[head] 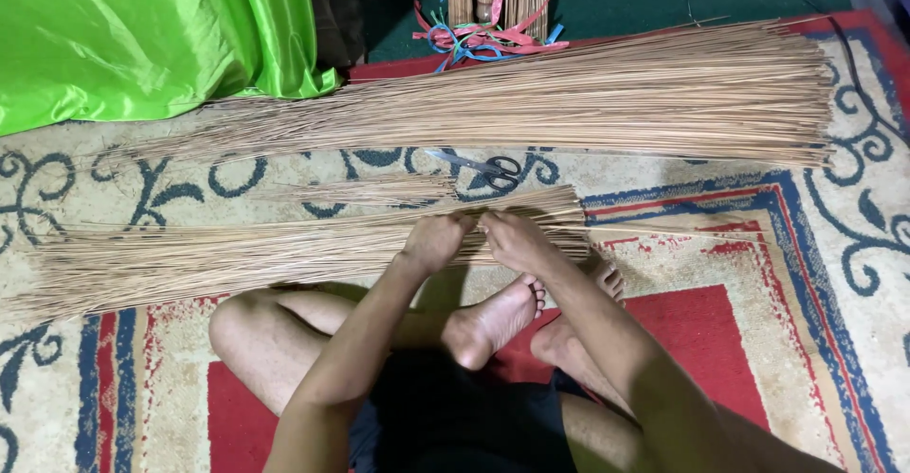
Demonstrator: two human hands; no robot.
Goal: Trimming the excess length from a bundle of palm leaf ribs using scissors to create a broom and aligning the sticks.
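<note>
Hands at work on a bundle of thin brown sticks, centre of the frame.

The left hand (434, 239) and the right hand (512, 238) sit side by side, almost touching, both closed around the near bundle of sticks (284, 250), which lies across the patterned carpet (806, 274) from the left edge to just right of centre. Above it, a small loose tuft of sticks (374, 189) rests beside black scissors (488, 167). A larger sheaf of sticks (569, 99) spans the upper part of the frame. Green shiny cloth (142, 32) fills the upper left; coloured plastic ties (483, 37) lie at top centre. The person's crossed bare feet (502, 317) lie just below the hands.
</note>
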